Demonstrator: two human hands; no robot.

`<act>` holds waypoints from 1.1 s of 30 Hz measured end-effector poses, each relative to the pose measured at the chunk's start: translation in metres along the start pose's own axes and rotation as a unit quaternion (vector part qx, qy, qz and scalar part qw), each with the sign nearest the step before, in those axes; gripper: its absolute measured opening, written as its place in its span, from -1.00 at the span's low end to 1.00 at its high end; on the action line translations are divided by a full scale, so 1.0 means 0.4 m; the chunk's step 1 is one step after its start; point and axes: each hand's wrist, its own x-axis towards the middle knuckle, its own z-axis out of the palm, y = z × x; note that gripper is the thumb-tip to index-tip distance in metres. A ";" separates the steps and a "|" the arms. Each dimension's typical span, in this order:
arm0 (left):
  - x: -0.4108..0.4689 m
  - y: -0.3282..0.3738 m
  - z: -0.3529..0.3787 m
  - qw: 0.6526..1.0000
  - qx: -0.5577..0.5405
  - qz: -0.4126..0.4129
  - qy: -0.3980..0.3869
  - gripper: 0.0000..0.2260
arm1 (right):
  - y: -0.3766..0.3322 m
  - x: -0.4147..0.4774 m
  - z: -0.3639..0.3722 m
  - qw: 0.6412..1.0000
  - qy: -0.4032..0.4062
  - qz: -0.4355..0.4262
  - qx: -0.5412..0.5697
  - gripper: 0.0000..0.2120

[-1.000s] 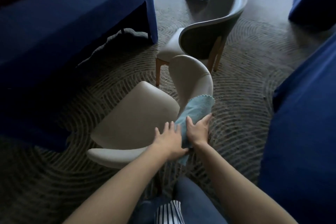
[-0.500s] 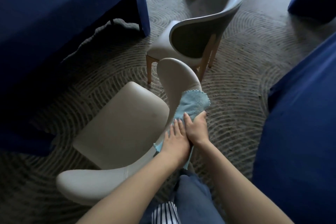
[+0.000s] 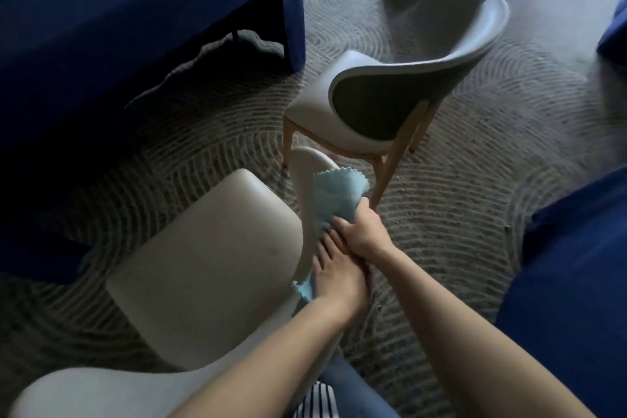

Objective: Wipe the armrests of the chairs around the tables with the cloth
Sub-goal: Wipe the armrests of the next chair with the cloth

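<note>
While the right hand [image 3: 361, 231] curls over the light blue cloth [image 3: 339, 195] and clasps it against the armrest [image 3: 303, 163] of the near chair [image 3: 210, 261], the left hand [image 3: 337, 276] lies just behind it. Its fingers are straight and laid along the same armrest, with their tips touching the right hand. The cloth is draped over the upper part of the armrest. Its scalloped edge sticks out beyond the right hand, and a small corner pokes out beside the left hand, lower down. Whether the left palm rests on cloth or on bare upholstery is hard to make out, since the hand covers that spot. The near chair is pale with a cushioned seat and stands on a carpet [image 3: 475, 180] patterned with curved lines. A second chair [image 3: 390, 102] with wooden legs stands just beyond it, its back turned this way. A table [image 3: 135, 10] under a dark blue cover is at the left.
</note>
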 end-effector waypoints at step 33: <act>0.325 0.109 -0.141 0.968 -0.123 -0.217 0.034 -0.27 | -0.172 0.395 -0.004 0.948 -0.180 -0.144 -0.222 -0.46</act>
